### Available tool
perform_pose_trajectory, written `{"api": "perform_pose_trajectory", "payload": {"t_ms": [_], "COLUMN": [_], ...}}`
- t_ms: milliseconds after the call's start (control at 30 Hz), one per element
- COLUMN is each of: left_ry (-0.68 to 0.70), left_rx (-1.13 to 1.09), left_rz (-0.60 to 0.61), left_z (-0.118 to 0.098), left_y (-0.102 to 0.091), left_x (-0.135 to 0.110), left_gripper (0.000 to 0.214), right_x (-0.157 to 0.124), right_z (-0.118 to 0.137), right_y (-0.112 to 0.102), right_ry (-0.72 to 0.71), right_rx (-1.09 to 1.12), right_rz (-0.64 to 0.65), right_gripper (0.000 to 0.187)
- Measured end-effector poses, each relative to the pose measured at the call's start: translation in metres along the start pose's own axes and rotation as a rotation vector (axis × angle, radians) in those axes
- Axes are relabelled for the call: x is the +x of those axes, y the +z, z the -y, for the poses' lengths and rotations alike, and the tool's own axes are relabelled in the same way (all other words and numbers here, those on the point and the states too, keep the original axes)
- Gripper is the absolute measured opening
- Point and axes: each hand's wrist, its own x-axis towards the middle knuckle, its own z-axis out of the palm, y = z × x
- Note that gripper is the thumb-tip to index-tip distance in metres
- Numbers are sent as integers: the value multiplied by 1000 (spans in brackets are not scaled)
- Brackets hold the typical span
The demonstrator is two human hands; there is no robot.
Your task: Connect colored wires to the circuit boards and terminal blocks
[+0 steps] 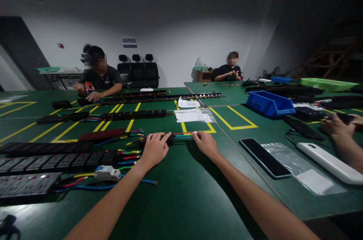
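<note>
**Thin red, yellow, blue and green insulated wires (183, 134) stretched between left hand (155, 150) and right hand (204, 144)**

The left hand lies palm down over a slim black strip-shaped part (170, 141), its fingers half bent; its underside is hidden, so I cannot tell whether it truly grips. The right hand is nearly closed, with thumb and forefinger pinched together on the far ends of the wires. The wires run across the gap between both hands, over the green tabletop (181, 202), in front of the person. Probably the left hand serves as an anchor, while the right one holds the ends so that the wires lie parallel.

At left, black rectangular socket strips (42, 162) lie in rows with their wire ends toward the right, perhaps for easy reach. Yellow tape lines (244, 128) seem to divide the surface into places.

The white wall sign with dark blue characters (129, 40) reads "成品存放区" (finished-product storage area); its smaller line is not legible. White printed paper sheets (188, 116) lie beyond the hands, but their print is too blurred. On the black-screened smartphone (263, 156) I can read no brand.
</note>
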Motion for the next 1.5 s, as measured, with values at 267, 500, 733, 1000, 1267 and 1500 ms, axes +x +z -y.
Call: {"api": "perform_pose_trajectory", "payload": {"t_ms": [267, 500, 733, 1000, 1267, 1500], "left_ry": [5, 86, 173, 170, 167, 157], "left_rx": [7, 13, -96, -98, -115, -129], "left_rz": [-8, -41, 0, -3, -26, -25], "left_z": [0, -4, -1, 2, 2, 2], "left_y": [0, -5, -2, 0, 1, 1], "left_x": [-1, 0, 1, 1, 1, 0], "left_gripper": [48, 52, 51, 51, 51, 50], "right_x": [0, 0, 0, 0, -1, 0], "right_z": [1, 0, 1, 0, 1, 0], "right_y": [-1, 0, -1, 1, -1, 1], "right_ry": [2, 9, 10, -2, 2, -13], "right_rx": [1, -1, -3, -5, -6, 10], "right_rz": [7, 9, 8, -5, -1, -18], "right_gripper": [43, 43, 44, 44, 43, 43]}}
